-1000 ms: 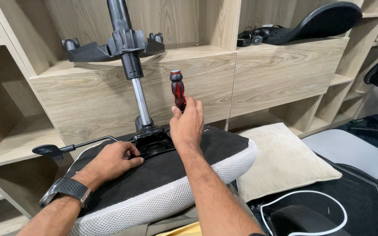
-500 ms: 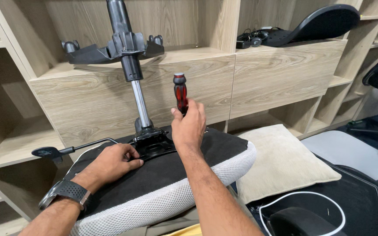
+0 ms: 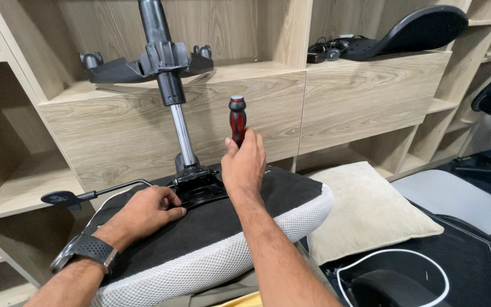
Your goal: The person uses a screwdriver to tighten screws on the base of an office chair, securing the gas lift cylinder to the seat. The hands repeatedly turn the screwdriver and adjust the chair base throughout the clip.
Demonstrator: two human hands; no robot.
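An office chair seat (image 3: pixel 245 227) lies upside down in front of me, black underside up, with a white mesh rim. A black metal mechanism plate (image 3: pixel 200 187) is fixed to it, and a chrome gas cylinder (image 3: pixel 182 136) rises from the plate to the black star base (image 3: pixel 149 65). My right hand (image 3: pixel 245 165) grips a red and black screwdriver (image 3: pixel 237 119) held upright, its tip hidden behind my hand near the plate. My left hand (image 3: pixel 146 210) rests flat on the seat, fingers against the plate's left edge. A dark watch sits on my left wrist.
Wooden shelving (image 3: pixel 342 96) stands behind the seat. A black adjustment lever (image 3: pixel 66 198) sticks out to the left. A beige cushion (image 3: pixel 370 210) lies to the right. A black chair part (image 3: pixel 416 28) and cables rest on an upper shelf. A white cable (image 3: pixel 393 267) loops at lower right.
My right hand and the screwdriver have shifted very slightly; my left hand stays on the seat by the plate.
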